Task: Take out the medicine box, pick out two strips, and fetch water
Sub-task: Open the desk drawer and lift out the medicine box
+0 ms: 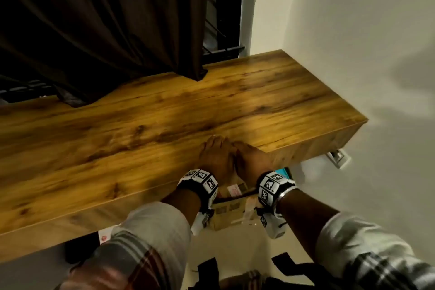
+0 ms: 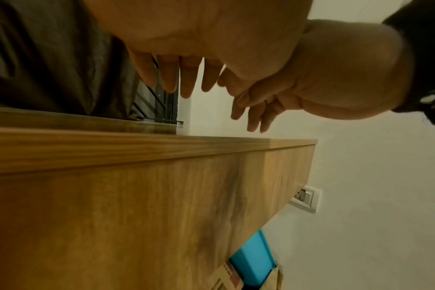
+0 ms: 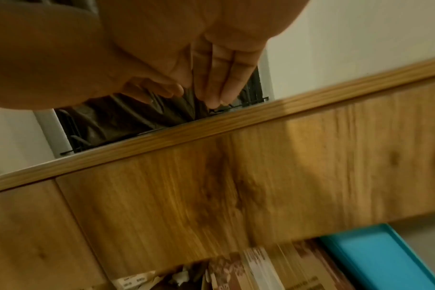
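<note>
No medicine box, strips or water can be made out for certain. My left hand (image 1: 215,150) and right hand (image 1: 249,155) lie side by side, touching, over the front edge of a wooden desk (image 1: 146,125). The left wrist view shows the left fingers (image 2: 176,78) straight and spread just above the desk top, holding nothing. Beside them the right hand (image 2: 311,78) also has loose fingers. The right fingers (image 3: 219,78) lie together, straight and empty, in the right wrist view. A turquoise box (image 3: 375,253) sits under the desk in an open cardboard carton (image 1: 233,209).
A dark curtain (image 1: 106,19) hangs over the desk's back edge, with a black window grille (image 1: 221,30) behind it. A white wall (image 1: 353,30) closes the right side and carries a socket plate (image 1: 337,158) below the desk's corner. Black straps (image 1: 282,263) lie on the floor.
</note>
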